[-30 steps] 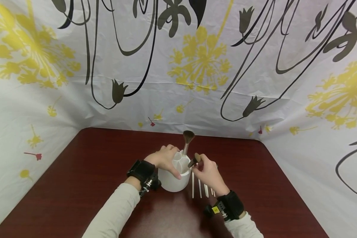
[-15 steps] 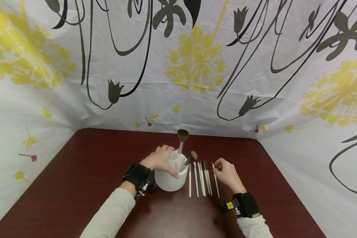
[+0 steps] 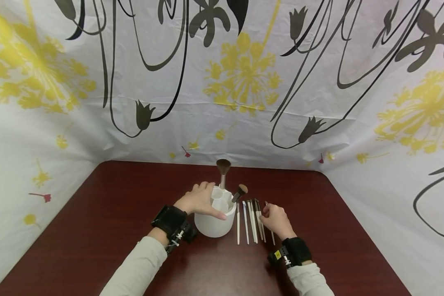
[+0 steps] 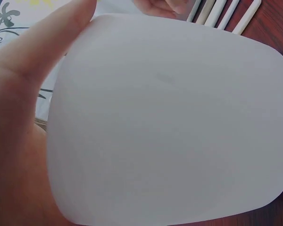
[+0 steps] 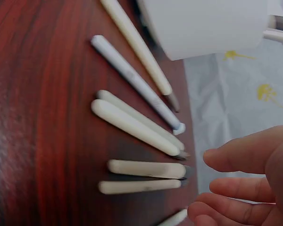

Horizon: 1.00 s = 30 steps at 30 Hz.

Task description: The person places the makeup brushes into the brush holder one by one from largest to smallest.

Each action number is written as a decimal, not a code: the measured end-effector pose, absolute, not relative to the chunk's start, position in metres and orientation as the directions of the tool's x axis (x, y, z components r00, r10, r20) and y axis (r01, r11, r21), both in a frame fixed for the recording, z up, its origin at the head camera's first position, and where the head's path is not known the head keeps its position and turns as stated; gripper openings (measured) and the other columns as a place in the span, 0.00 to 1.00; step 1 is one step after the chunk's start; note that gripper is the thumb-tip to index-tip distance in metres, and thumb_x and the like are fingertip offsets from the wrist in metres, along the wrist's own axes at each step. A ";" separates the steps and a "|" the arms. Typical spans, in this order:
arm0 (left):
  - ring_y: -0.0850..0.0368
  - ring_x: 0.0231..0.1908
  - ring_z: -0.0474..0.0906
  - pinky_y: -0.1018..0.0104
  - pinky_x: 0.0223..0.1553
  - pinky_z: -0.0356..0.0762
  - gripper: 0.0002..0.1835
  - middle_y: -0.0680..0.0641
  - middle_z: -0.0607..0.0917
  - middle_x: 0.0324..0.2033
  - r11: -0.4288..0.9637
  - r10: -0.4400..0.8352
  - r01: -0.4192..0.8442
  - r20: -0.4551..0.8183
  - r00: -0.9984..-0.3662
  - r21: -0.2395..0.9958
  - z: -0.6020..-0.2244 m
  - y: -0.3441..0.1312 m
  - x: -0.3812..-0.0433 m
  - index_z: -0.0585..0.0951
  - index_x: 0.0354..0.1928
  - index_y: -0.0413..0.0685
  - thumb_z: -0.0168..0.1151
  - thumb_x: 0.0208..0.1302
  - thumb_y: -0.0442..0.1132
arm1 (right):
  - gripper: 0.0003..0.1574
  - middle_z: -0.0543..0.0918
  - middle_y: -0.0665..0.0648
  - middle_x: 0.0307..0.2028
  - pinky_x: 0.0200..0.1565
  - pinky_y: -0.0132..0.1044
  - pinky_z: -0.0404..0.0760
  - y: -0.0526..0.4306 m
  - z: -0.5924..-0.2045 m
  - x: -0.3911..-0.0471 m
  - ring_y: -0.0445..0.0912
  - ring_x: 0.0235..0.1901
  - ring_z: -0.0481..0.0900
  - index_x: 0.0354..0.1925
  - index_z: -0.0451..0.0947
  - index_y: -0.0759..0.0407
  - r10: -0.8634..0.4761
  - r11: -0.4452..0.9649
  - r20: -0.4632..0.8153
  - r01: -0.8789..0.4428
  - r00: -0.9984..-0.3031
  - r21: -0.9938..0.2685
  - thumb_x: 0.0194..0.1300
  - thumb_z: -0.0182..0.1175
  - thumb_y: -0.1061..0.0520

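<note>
My left hand (image 3: 200, 201) grips the white round makeup brush holder (image 3: 211, 226), thumb on the near rim and fingers over the far side. The holder's smooth wall fills the left wrist view. Two makeup brushes stand in it: an upright one with dark flared bristles (image 3: 223, 166) and a tilted one with a brown head (image 3: 241, 189). My right hand (image 3: 277, 222) hovers over the right end of a row of slim brushes (image 3: 246, 224). In the right wrist view its thumb (image 5: 238, 153) and fingers are apart, holding nothing visible. One pale brush (image 5: 174, 218) lies nearest the fingertips.
Several brushes lie side by side on the dark red table (image 3: 140, 185), right of the holder, handles toward me. A white cloth with yellow and grey flowers (image 3: 192, 144) hangs behind the table and at both sides.
My right hand has moved from the tilted brush at the holder to the row's right end, then slightly left there. The tilted brush stays in the holder; my left hand keeps its grip.
</note>
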<state>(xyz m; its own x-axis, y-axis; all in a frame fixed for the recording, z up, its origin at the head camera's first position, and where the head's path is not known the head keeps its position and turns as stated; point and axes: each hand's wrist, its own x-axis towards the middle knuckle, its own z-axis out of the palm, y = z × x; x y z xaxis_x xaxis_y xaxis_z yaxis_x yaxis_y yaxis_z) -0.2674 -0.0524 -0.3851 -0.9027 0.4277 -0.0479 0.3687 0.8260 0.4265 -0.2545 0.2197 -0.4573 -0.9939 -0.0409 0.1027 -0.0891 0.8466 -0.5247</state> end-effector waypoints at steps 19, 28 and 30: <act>0.42 0.49 0.62 0.51 0.44 0.68 0.60 0.37 0.63 0.52 0.805 0.390 0.313 -0.053 -0.919 0.504 -0.385 -0.057 -0.266 0.59 0.63 0.37 0.69 0.31 0.68 | 0.09 0.68 0.52 0.16 0.21 0.34 0.62 0.214 -0.479 -0.256 0.43 0.16 0.64 0.21 0.70 0.60 0.008 0.865 0.096 -0.041 -0.995 -0.499 0.48 0.62 0.65; 0.38 0.63 0.53 0.47 0.58 0.59 0.65 0.33 0.56 0.63 0.722 0.453 0.332 -0.051 -0.890 0.607 -0.387 -0.065 -0.272 0.46 0.67 0.33 0.73 0.33 0.59 | 0.27 0.48 0.47 0.12 0.18 0.32 0.49 0.209 -0.477 -0.257 0.40 0.13 0.46 0.11 0.51 0.52 0.004 0.875 0.129 -0.059 -0.992 -0.480 0.48 0.58 0.66; 0.36 0.62 0.53 0.46 0.58 0.59 0.66 0.32 0.57 0.63 0.735 0.455 0.339 -0.056 -0.889 0.587 -0.387 -0.065 -0.273 0.46 0.67 0.32 0.72 0.33 0.61 | 0.27 0.48 0.46 0.12 0.18 0.32 0.48 0.209 -0.477 -0.257 0.40 0.13 0.46 0.10 0.51 0.52 0.002 0.879 0.139 -0.065 -0.990 -0.473 0.48 0.57 0.66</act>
